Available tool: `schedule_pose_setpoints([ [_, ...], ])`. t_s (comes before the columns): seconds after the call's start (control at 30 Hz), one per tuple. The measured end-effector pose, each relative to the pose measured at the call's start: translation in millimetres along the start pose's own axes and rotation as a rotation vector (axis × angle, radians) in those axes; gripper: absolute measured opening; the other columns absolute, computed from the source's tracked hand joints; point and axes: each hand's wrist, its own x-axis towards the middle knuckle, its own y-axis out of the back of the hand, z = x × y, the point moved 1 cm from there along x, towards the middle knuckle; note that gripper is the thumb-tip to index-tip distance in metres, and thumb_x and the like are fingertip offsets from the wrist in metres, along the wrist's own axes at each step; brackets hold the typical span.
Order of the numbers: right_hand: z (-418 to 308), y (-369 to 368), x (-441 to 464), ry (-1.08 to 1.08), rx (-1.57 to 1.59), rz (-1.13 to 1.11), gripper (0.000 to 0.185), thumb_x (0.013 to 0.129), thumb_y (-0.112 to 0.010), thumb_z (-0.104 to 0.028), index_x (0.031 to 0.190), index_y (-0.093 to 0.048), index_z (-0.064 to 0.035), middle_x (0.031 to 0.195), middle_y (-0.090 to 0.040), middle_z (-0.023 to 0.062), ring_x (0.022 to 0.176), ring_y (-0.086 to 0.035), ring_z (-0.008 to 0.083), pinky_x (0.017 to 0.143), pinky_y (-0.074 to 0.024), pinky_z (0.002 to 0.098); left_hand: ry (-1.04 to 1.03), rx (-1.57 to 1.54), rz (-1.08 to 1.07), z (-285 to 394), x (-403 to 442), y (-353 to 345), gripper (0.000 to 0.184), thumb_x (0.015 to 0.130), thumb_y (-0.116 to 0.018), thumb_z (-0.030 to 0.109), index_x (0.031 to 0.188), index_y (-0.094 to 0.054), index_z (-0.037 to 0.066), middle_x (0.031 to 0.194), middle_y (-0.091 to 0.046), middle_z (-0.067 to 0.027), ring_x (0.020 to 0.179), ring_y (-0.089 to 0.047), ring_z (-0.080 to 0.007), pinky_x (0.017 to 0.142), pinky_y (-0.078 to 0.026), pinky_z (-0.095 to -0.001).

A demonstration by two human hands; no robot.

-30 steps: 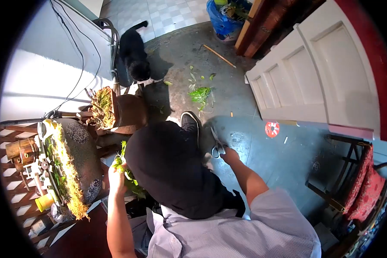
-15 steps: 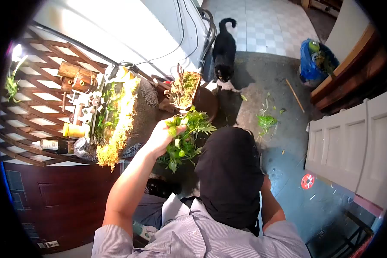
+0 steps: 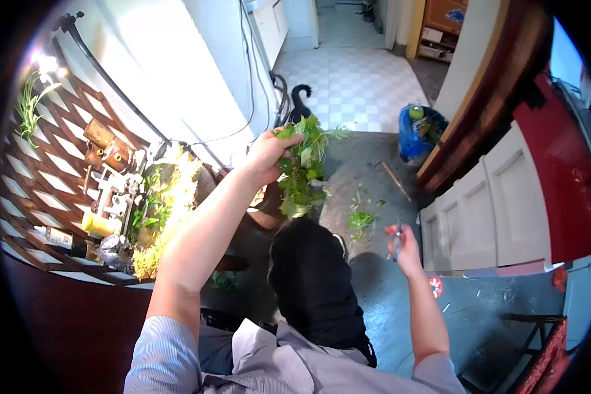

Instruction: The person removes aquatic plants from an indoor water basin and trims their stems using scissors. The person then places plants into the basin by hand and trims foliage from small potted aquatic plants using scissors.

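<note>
My left hand (image 3: 266, 156) is raised ahead of my knee, its fingers closed around the upper part of a bunch of leafy green stems (image 3: 304, 172). The leaves hang below and to the right of the fingers. Out to the right, above the floor, my right hand (image 3: 410, 251) is closed around a slim greyish tool (image 3: 396, 244). It looks like small scissors, but its exact kind is too small to make out. Loose green cuttings (image 3: 360, 222) lie on the floor left of this hand. A pot behind the bunch is mostly hidden.
A mossy planter (image 3: 167, 220) stands at left before a wooden lattice (image 3: 43, 174). A black cat (image 3: 300, 105) is partly covered by the leaves. A blue bag (image 3: 408, 141) with plant waste, a thin stick (image 3: 396, 181) and a white panelled board (image 3: 489, 210) are at right.
My left hand has lifted the leafy bunch higher and farther forward. My right hand has come out from behind my knee with the greyish tool. The view has tilted up.
</note>
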Motion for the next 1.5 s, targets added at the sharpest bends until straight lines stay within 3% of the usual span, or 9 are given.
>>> schedule_pose_setpoints([
  [0.03, -24, -3, 8, -0.031, -0.096, -0.019, 0.036, 0.08, -0.057, 0.002, 0.115, -0.05, -0.003, 0.119, -0.057, 0.0099, 0.111, -0.054, 0.018, 0.087, -0.0446, 0.0281, 0.007, 0.004, -0.028, 8, 2, -9, 0.014, 0.088, -0.057, 0.004, 0.1, -0.057, -0.004, 0.088, -0.064, -0.0142, 0.07, -0.064, -0.0224, 0.066, -0.055, -0.0361],
  [0.13, -71, -27, 27, 0.055, -0.016, -0.04, 0.036, 0.081, -0.064, -0.002, 0.114, -0.05, -0.0023, 0.121, -0.056, 0.0089, 0.111, -0.053, 0.0172, 0.09, -0.0438, 0.0294, 0.083, -0.089, -0.075, 17, 8, -35, 0.022, 0.092, -0.053, 0.013, 0.103, -0.058, -0.005, 0.086, -0.067, -0.013, 0.066, -0.063, -0.0189, 0.058, -0.052, -0.0317],
  [0.3, -82, -53, 48, 0.279, 0.251, 0.088, 0.04, 0.08, -0.071, -0.013, 0.113, -0.052, -0.0033, 0.105, -0.061, 0.0058, 0.096, -0.056, 0.0129, 0.083, -0.0454, 0.0273, 0.204, -0.343, -0.15, -4, 19, -67, 0.027, 0.094, -0.044, 0.015, 0.111, -0.055, -0.003, 0.106, -0.063, -0.0173, 0.095, -0.062, -0.0287, 0.092, -0.048, -0.0418],
  [0.47, -103, -53, 26, 0.227, 0.73, -0.153, 0.047, 0.079, -0.072, -0.012, 0.121, -0.052, -0.0042, 0.116, -0.059, 0.006, 0.103, -0.059, 0.0205, 0.088, -0.0488, 0.0338, 0.322, -0.425, -0.099, -48, 15, -86, 0.029, 0.093, -0.047, 0.019, 0.11, -0.055, -0.002, 0.108, -0.062, -0.0164, 0.098, -0.06, -0.0297, 0.094, -0.046, -0.0458],
  [0.63, -90, -62, 5, 0.034, 0.82, 0.055, 0.022, 0.084, -0.067, -0.009, 0.103, -0.056, -0.0101, 0.096, -0.059, 0.0019, 0.095, -0.061, 0.0186, 0.084, -0.0516, 0.037, 0.441, -0.602, -0.047, -93, 24, -81, 0.027, 0.093, -0.043, 0.018, 0.108, -0.054, -0.001, 0.109, -0.061, -0.0158, 0.102, -0.059, -0.0291, 0.093, -0.048, -0.0427],
  [0.8, -74, -61, 2, 0.002, 0.73, 0.196, 0.019, 0.084, -0.067, -0.01, 0.099, -0.055, -0.011, 0.09, -0.056, -0.0009, 0.091, -0.059, 0.0157, 0.075, -0.0519, 0.0347, 0.497, -0.636, -0.047, -122, 23, -73, 0.031, 0.094, -0.043, 0.02, 0.113, -0.051, -0.002, 0.114, -0.058, -0.0179, 0.104, -0.059, -0.0293, 0.092, -0.049, -0.0425],
  [1.17, -61, -47, 16, -0.227, 0.739, 0.128, 0.037, 0.085, -0.068, -0.036, 0.103, -0.059, -0.0039, 0.083, -0.064, 0.0049, 0.06, -0.058, 0.0122, 0.05, -0.0394, 0.0221, 0.487, -0.252, -0.389, -167, 8, -52, 0.075, 0.086, -0.048, 0.056, 0.136, -0.036, 0.001, 0.124, -0.05, -0.0159, 0.117, -0.046, -0.029, 0.104, -0.031, -0.0424],
  [1.27, -60, -45, 19, -0.251, 0.715, 0.129, 0.038, 0.085, -0.068, -0.037, 0.1, -0.061, -0.0035, 0.082, -0.064, 0.0045, 0.06, -0.058, 0.0114, 0.05, -0.0381, 0.0213, 0.66, -0.15, -0.488, -176, 1, -49, 0.068, 0.087, -0.047, 0.056, 0.128, -0.044, 0.001, 0.123, -0.053, -0.0156, 0.112, -0.051, -0.0267, 0.099, -0.037, -0.0429],
  [1.5, -66, -54, 14, -0.346, 0.512, 0.162, 0.041, 0.084, -0.069, -0.039, 0.099, -0.061, -0.0018, 0.081, -0.065, 0.0048, 0.059, -0.058, 0.0116, 0.05, -0.0405, 0.023, 0.598, -0.217, -0.454, -189, -3, -59, 0.045, 0.093, -0.05, 0.045, 0.118, -0.051, 0.008, 0.109, -0.057, -0.0086, 0.1, -0.054, -0.0239, 0.093, -0.04, -0.0434],
])
